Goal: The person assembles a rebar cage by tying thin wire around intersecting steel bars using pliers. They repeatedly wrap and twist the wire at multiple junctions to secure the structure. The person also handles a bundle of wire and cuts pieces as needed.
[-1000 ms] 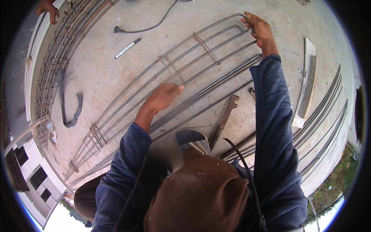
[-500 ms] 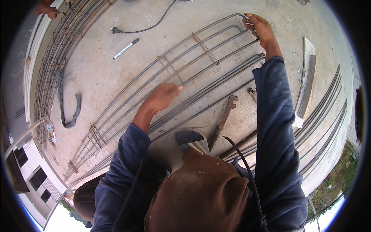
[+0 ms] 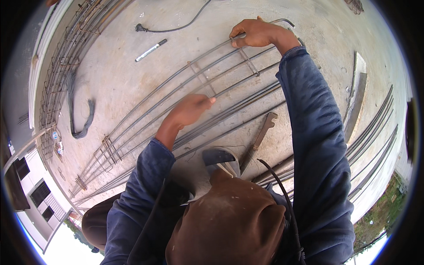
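Observation:
A long rebar cage (image 3: 161,83) of steel bars, joined by rectangular stirrups, lies aslant across the concrete floor. My right hand (image 3: 256,33) is closed round its far top bar, at the upper corner of the right-hand stirrup (image 3: 250,62). The bent bar end (image 3: 282,20) sticks out beyond that hand. Nearer to me, my left hand (image 3: 191,110) has its fingers curled and thumb pressed at the lower end of another stirrup (image 3: 204,81). That palm covers part of the bars. Below the left hand, loose straight bars (image 3: 229,111) run alongside the cage.
A notched steel bar tool (image 3: 260,136) lies beside my shoe (image 3: 219,157). Beyond the cage are a marker pen (image 3: 151,50), a plugged cable (image 3: 170,30) and a bundle of tie wire (image 3: 79,132). More cages (image 3: 66,57) line the left; loose rods (image 3: 371,126) lie right.
My right hand has moved left from the cage's bent end along the top bar to the stirrup. The left hand stays at its stirrup. Another person's hand at upper left has almost left view.

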